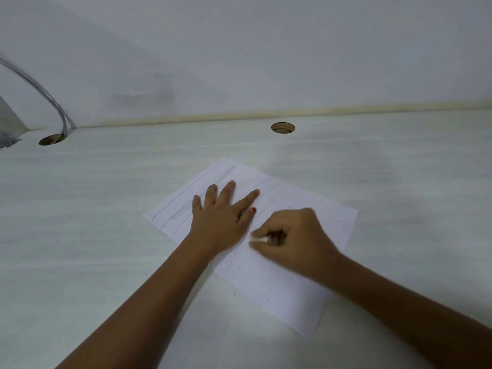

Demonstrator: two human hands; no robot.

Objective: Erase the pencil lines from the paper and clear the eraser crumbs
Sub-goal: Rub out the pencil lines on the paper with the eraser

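Observation:
A white sheet of paper [287,283] lies at an angle on the pale desk [106,209]. Faint pencil lines [181,198] run along its left part. My left hand [223,211] lies flat on the sheet with fingers spread, pressing it down. My right hand [295,235] is curled around a small white eraser [259,239] and holds its tip on the paper just right of my left thumb. The right hand is blurred. A few dark specks, eraser crumbs [238,267], dot the near and right parts of the sheet.
Two round cable holes are cut into the desk near the wall, one at the back centre [283,127] and one at the back left [52,139] with a grey cable [45,94] running into it. A white wall stands behind.

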